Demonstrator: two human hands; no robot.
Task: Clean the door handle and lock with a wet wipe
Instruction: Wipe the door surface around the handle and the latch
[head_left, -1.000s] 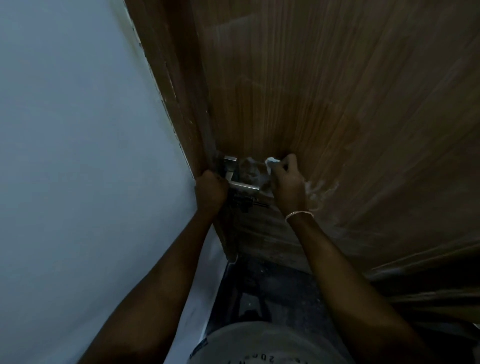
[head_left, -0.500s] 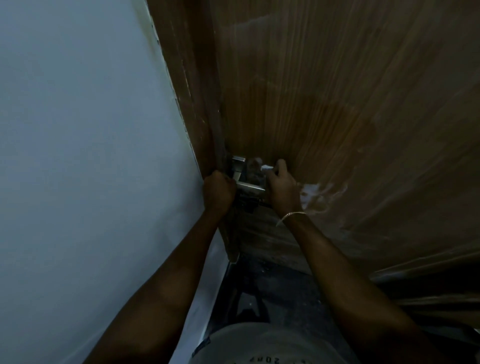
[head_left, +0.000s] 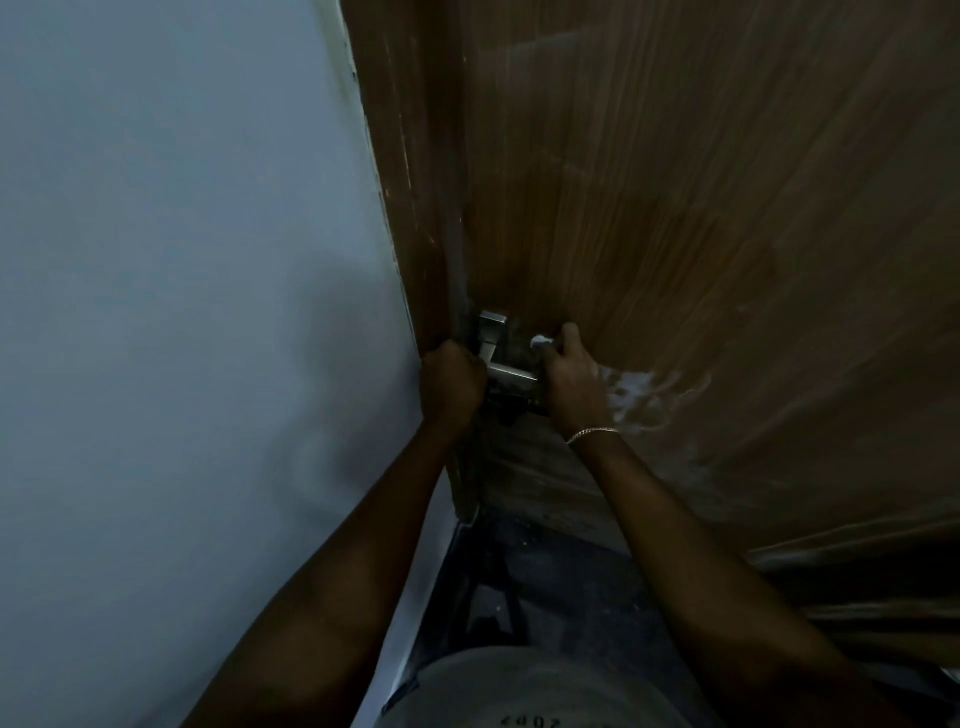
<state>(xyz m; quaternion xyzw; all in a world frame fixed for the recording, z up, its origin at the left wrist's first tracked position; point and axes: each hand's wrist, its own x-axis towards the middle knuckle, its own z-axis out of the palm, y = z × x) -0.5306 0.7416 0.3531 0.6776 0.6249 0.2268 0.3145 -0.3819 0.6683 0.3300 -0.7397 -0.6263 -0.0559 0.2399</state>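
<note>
A silver lever door handle (head_left: 496, 353) sticks out of the brown wooden door (head_left: 675, 208) near its left edge. The dark lock (head_left: 511, 402) sits just below the lever, mostly hidden between my hands. My right hand (head_left: 571, 379) is closed around a small white wet wipe (head_left: 540, 341) and presses it at the free end of the lever. My left hand (head_left: 451, 387) is a fist around the door's edge, beside the handle's base. A thin gold bracelet (head_left: 592, 433) circles my right wrist.
A pale blue-grey wall (head_left: 182, 312) fills the left side, close to the door edge. A whitish smear (head_left: 644, 395) marks the door right of my right hand. The dark floor (head_left: 545, 587) lies below, and my grey shirt (head_left: 519, 696) shows at the bottom.
My right hand with the wipe has slid a little lower along the lever's end. The view has shifted slightly, and my left hand keeps its hold on the door edge.
</note>
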